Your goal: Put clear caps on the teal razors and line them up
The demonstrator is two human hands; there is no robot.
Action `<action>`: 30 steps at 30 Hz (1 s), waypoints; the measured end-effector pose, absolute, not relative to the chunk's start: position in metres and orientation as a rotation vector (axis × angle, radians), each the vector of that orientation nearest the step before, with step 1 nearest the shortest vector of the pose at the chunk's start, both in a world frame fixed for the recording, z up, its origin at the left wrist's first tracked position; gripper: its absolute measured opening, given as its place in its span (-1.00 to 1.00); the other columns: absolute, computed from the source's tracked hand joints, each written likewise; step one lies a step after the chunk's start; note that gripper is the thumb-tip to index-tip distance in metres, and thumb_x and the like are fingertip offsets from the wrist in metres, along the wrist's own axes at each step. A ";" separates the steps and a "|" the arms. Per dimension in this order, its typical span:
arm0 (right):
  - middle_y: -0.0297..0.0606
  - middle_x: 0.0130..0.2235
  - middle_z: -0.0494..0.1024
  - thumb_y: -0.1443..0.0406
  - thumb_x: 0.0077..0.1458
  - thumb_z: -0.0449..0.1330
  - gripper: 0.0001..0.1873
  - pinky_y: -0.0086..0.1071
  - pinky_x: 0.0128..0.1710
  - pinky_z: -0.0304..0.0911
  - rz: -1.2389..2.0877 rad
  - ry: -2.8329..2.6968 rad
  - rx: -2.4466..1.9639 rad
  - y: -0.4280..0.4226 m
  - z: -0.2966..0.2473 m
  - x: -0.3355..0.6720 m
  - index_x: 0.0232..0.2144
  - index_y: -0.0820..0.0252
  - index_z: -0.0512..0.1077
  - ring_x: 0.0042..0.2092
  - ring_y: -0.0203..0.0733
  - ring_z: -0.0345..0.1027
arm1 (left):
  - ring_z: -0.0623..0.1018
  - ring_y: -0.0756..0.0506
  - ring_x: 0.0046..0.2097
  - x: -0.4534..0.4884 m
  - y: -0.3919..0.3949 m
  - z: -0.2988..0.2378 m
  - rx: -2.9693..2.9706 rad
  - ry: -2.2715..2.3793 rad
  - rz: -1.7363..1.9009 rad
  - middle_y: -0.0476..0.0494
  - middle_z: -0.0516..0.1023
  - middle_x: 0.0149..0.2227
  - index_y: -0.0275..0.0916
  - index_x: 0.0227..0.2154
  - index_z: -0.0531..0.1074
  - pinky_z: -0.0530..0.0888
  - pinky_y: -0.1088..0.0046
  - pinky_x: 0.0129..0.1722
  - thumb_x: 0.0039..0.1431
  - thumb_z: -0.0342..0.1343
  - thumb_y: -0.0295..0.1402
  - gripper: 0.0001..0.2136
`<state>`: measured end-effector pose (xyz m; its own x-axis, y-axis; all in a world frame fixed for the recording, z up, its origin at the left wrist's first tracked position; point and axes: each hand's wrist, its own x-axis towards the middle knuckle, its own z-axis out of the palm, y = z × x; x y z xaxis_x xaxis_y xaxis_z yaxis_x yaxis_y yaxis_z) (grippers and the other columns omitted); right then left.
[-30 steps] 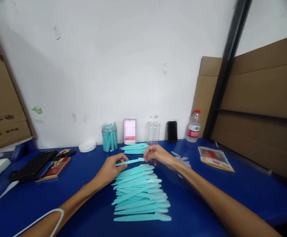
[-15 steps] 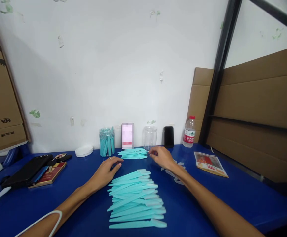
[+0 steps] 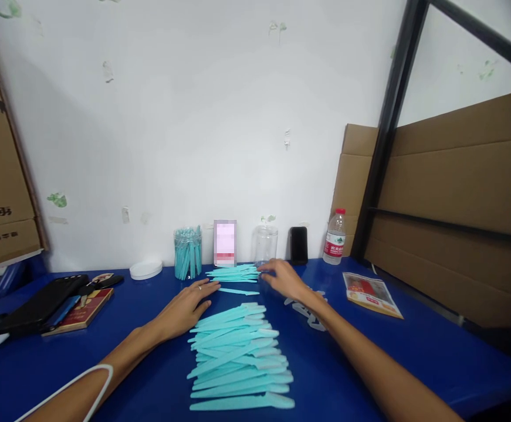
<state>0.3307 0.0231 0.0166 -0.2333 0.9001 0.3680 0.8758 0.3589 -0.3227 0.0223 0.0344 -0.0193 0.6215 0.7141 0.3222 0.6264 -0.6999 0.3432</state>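
Observation:
A long row of teal plastic knives [image 3: 237,357] lies on the blue table [image 3: 158,328] in front of me. Behind it sits a smaller pile of teal knives [image 3: 233,272], with a single teal knife [image 3: 237,291] lying loose between the two. My left hand [image 3: 187,305] rests flat and open on the table beside the row's far end, holding nothing. My right hand [image 3: 284,276] reaches toward the right edge of the small pile, fingers stretched out and empty. A jar [image 3: 188,252] filled with teal knives and an empty clear jar [image 3: 266,245] stand at the wall.
A white lid [image 3: 145,269], a phone [image 3: 298,245], a water bottle [image 3: 335,237] and a small card [image 3: 224,242] line the wall. A black case [image 3: 39,305] and a book [image 3: 83,308] lie left, a leaflet [image 3: 372,293] right. Clear wrappers [image 3: 308,308] lie under my right forearm.
One second ago both hands held a single teal knife over the row. It now lies on the table by the small pile, and both hands are open and empty.

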 end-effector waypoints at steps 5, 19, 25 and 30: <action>-0.08 -0.26 0.61 0.33 0.09 0.16 -0.78 -0.34 -0.24 0.22 0.014 -1.909 -1.856 0.023 0.030 0.369 -0.28 0.18 0.60 -0.18 -0.02 0.47 | 0.42 -0.21 0.09 0.024 0.033 -0.016 2.657 1.120 0.707 -0.11 0.51 0.05 -0.05 0.08 0.43 0.31 0.18 0.14 0.24 0.02 -0.32 -0.64; -0.25 -0.53 0.55 0.49 -0.29 0.28 -0.86 -0.43 -0.42 0.15 0.468 -1.978 -1.806 0.025 0.022 0.369 -0.71 0.20 0.48 -0.36 -0.14 0.45 | 0.44 -0.16 -0.23 0.035 0.032 -0.018 2.639 1.236 0.759 -0.10 0.45 -0.33 -0.17 -0.34 0.48 0.32 0.36 -0.25 0.23 0.01 -0.34 -0.85; -0.27 -0.50 0.57 0.32 -0.06 0.20 -0.89 -0.48 -0.55 0.18 0.812 -1.838 -1.535 0.025 0.008 0.331 -0.44 0.22 0.51 -0.48 -0.26 0.38 | 0.49 -0.04 -0.28 0.031 0.036 -0.021 2.604 1.303 0.713 -0.05 0.48 -0.30 -0.28 -0.28 0.42 0.44 0.35 -0.24 0.34 -0.01 -0.31 -0.82; -0.28 -0.52 0.54 0.39 -0.17 0.20 -0.88 -0.50 -0.59 0.22 1.060 -1.695 -1.432 0.027 -0.001 0.314 -0.47 0.26 0.51 -0.51 -0.30 0.33 | 0.55 -0.04 -0.24 0.031 0.037 -0.018 2.555 1.368 0.636 -0.09 0.53 -0.20 -0.30 -0.16 0.43 0.53 0.31 -0.22 0.30 0.08 -0.25 -0.79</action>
